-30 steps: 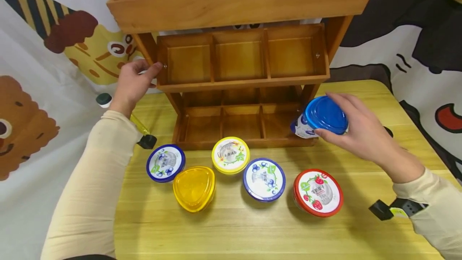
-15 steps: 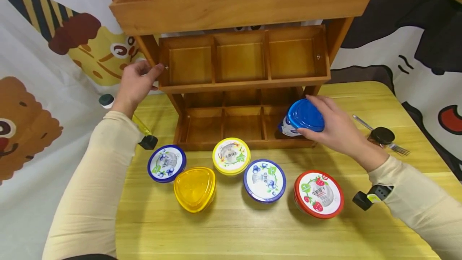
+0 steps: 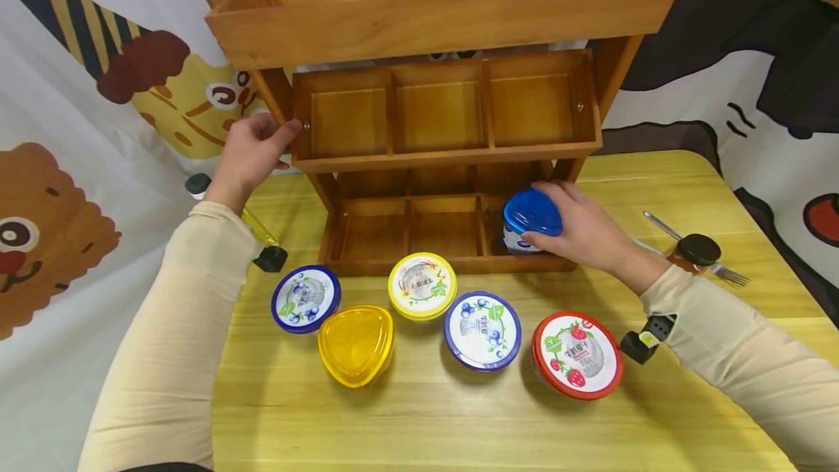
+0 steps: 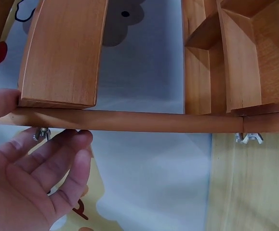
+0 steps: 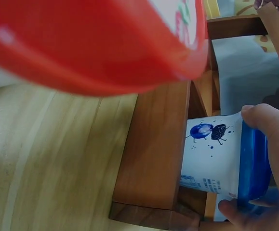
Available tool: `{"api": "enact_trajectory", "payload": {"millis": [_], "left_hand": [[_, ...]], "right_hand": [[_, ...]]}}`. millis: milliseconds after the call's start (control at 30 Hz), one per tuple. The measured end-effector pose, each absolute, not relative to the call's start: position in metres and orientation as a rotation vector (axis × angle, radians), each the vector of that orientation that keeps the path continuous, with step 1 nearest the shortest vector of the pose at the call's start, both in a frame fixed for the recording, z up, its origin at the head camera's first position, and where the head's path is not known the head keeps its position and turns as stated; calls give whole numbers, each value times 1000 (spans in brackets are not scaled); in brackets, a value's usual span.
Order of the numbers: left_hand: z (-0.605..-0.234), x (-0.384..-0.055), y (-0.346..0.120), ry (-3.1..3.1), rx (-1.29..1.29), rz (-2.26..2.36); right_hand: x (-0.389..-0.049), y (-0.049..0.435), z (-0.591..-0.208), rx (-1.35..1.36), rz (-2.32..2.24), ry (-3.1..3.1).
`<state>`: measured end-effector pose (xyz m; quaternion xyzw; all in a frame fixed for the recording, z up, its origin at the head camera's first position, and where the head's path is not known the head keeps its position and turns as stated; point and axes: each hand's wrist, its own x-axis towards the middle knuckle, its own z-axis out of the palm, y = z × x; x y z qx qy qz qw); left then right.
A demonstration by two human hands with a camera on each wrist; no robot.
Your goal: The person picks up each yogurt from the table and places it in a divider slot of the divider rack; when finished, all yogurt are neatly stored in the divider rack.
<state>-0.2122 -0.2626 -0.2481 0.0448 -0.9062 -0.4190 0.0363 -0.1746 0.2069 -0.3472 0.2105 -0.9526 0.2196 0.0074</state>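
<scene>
My right hand (image 3: 583, 231) grips a white cup with a blue lid (image 3: 532, 213) by the lid. The cup stands in the right compartment of the bottom tier of a wooden shelf rack (image 3: 446, 159). In the right wrist view the lower part of the cup (image 5: 211, 154) is hidden behind the tier's front board. My left hand (image 3: 252, 155) holds the left side post of the rack by the middle tier. In the left wrist view its thumb and fingers lie on opposite sides of the post (image 4: 144, 121), beside a wing nut (image 4: 42, 134).
On the table in front stand two blue-rimmed cups (image 3: 306, 299) (image 3: 483, 331), a yellow-rimmed cup (image 3: 422, 285), a yellow-lidded cup (image 3: 356, 346) and a red-rimmed cup (image 3: 578, 355). A dark-lidded jar (image 3: 698, 249) and a fork (image 3: 730, 274) lie right. A green-capped bottle (image 3: 198, 184) is left.
My right hand has moved left and slightly down with the blue-lidded cup, from the rack's right end into the bottom right compartment. The left hand keeps its hold on the post.
</scene>
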Motion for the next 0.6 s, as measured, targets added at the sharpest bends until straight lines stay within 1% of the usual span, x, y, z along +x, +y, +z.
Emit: {"api": "enact_trajectory", "payload": {"millis": [367, 600], "left_hand": [[-249, -212, -263, -2776, 131, -1282], [-250, -212, -263, -2769, 120, -1268]], "right_hand": [[-176, 207, -349, 767, 659, -2987], [-176, 214, -349, 740, 704, -3006]]}}
